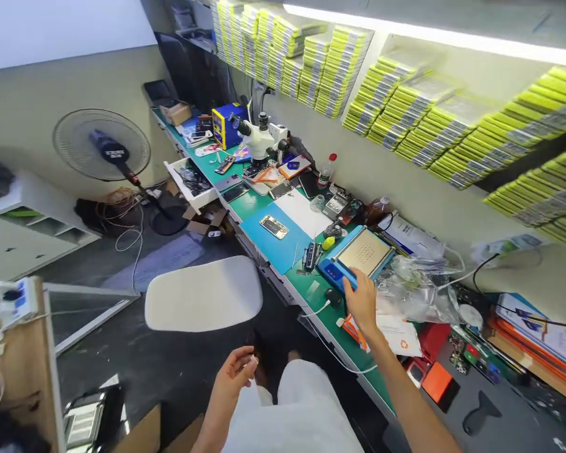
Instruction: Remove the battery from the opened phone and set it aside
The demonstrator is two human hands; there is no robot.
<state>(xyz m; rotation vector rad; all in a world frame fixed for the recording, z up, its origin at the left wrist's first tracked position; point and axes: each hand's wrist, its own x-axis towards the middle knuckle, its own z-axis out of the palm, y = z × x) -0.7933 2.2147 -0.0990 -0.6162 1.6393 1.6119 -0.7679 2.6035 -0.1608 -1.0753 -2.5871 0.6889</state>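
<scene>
Extending from the lower right, the person's right hand (362, 302), thumb and forefinger apart, meets the blue rectangular device with perforated beige plate (334, 270), right of centre; whether it grips cannot be told. The left hand (233, 372), lower middle, curls, its hold unclear. Labels on thin yellow packets (514, 135), upper right, are unreadable.

- The left forearm (212, 420) rose from the bottom edge, bare and slanting up to the right.
- The left hand (238, 371) hung low near the body, fingers curled inward, the thumb close to the forefinger; whether the tips met was unclear.
- The right forearm (405, 393), also bare, reached diagonally forward from the lower right.
- The right hand (362, 302) was farther forward, back upward, thumb and forefinger apart.
</scene>
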